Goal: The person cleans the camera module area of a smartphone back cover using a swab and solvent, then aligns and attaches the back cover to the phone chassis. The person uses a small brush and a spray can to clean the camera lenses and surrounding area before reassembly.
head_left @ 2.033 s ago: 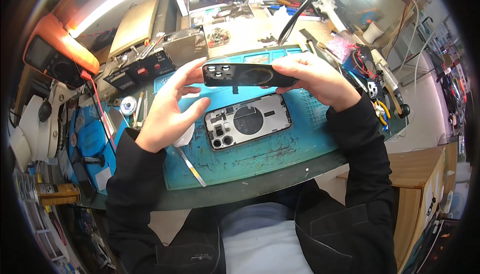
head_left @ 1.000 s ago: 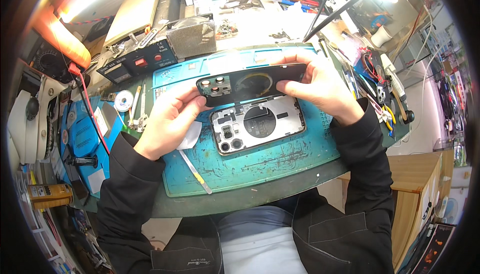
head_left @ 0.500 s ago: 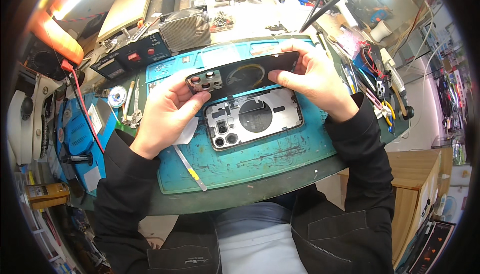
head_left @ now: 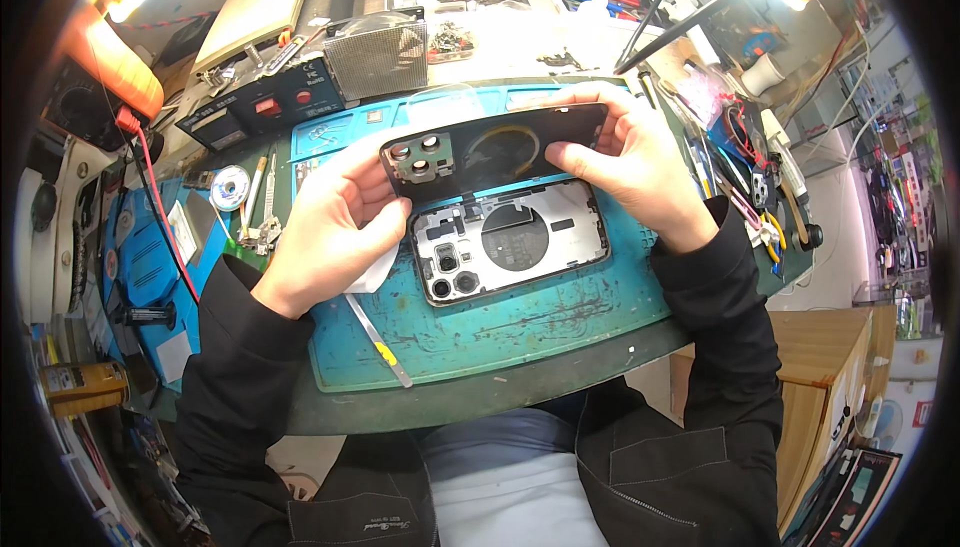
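Observation:
A dark phone back cover (head_left: pixel 490 155) stands tilted up on its long edge, its inner side toward me. It carries a metal camera frame with round holes at the left and a pale ring in the middle. My left hand (head_left: pixel 345 222) grips its left end, fingers behind it and thumb near the lower corner. At the other end my right hand (head_left: pixel 630 162) pinches it, thumb on the inner face. Just in front lies the opened phone body (head_left: pixel 515 237), with silver plate, black round coil and camera lenses. A dark strip shows between cover and body near the camera end.
Underneath is a teal work mat (head_left: pixel 500 337). A slim metal tool with a yellow band (head_left: pixel 378 342) lies on it, left of the phone. Solder spool (head_left: pixel 230 189) stands left, a black power box (head_left: pixel 265 107) behind it. Pliers and hand tools (head_left: pixel 760 217) crowd the right side.
My left thumb has slid down off the camera frame to the cover's edge. The cover has tilted slightly; my right hand keeps its hold. The phone body stays on the mat.

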Action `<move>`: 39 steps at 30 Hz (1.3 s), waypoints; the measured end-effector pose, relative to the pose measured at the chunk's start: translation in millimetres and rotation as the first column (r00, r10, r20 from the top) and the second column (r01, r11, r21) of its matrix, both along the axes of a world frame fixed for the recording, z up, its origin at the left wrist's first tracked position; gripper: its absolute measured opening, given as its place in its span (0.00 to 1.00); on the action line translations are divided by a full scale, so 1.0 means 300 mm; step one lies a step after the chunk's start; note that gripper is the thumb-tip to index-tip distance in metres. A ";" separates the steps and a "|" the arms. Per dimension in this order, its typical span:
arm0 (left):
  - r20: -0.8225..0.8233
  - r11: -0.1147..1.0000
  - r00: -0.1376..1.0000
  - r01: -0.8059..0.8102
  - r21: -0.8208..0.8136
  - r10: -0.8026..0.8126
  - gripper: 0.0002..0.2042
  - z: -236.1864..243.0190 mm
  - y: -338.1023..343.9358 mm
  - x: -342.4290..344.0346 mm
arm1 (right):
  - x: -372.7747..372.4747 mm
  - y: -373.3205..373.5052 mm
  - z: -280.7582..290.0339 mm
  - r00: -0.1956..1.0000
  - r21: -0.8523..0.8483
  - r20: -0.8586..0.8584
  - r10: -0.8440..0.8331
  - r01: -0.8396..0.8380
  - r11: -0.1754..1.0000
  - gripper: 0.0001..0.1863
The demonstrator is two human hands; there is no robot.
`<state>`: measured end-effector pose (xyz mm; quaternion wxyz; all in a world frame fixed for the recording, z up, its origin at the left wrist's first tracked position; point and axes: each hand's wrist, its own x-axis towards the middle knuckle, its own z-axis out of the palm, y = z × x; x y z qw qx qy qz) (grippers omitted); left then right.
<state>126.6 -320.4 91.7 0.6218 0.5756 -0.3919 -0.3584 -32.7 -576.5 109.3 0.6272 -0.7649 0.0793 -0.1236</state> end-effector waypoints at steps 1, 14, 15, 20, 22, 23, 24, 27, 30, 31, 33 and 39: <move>-0.006 1.000 1.000 0.004 0.000 -0.004 0.26 0.004 0.000 -0.001 | 0.002 -0.003 -0.007 1.000 -0.030 0.021 -0.002 0.002 1.000 0.22; -0.144 1.000 0.989 -0.028 -0.010 0.027 0.21 0.000 0.001 0.006 | 0.003 0.011 0.026 0.999 0.052 0.035 0.030 -0.031 0.998 0.26; -0.149 1.000 0.989 -0.022 0.001 0.022 0.21 0.001 0.001 0.007 | 0.003 0.012 0.025 0.999 0.049 0.041 0.029 -0.031 0.998 0.26; -0.178 0.999 0.984 -0.016 0.045 0.024 0.21 0.019 0.003 0.005 | 0.004 0.018 0.022 0.997 0.046 0.075 0.031 -0.034 0.998 0.26; -0.174 0.999 0.985 -0.005 0.047 0.013 0.21 0.028 0.005 0.007 | 0.003 0.018 0.024 0.997 0.051 0.070 0.035 -0.039 0.998 0.26; -0.173 0.999 0.985 0.003 0.046 0.005 0.21 0.030 0.005 0.008 | 0.003 0.018 0.026 0.997 0.052 0.069 0.037 -0.041 0.998 0.26; -0.173 0.999 0.985 0.002 0.041 0.005 0.21 0.031 0.005 0.008 | 0.003 0.018 0.028 0.997 0.053 0.069 0.039 -0.043 0.998 0.26; -0.178 0.999 0.984 -0.002 0.036 0.009 0.21 0.026 0.000 0.007 | 0.000 0.016 0.032 0.998 0.084 0.046 0.038 -0.042 0.996 0.27; -0.180 0.998 0.984 -0.009 0.056 0.019 0.22 0.027 -0.002 0.005 | 0.000 0.012 0.027 0.998 0.073 0.050 0.035 -0.038 0.997 0.27; -0.179 0.998 0.984 -0.009 0.066 0.020 0.22 0.031 -0.001 0.005 | 0.001 0.013 0.024 0.998 0.073 0.059 0.037 -0.041 0.996 0.27; -0.173 0.997 0.985 -0.005 0.078 0.019 0.21 0.029 0.001 0.008 | 0.002 0.014 0.021 0.996 0.075 0.075 0.041 -0.047 0.996 0.26; -0.173 0.997 0.985 -0.015 0.079 0.029 0.21 0.037 0.001 0.002 | 0.003 0.012 0.011 0.996 0.030 0.081 0.036 -0.038 0.999 0.26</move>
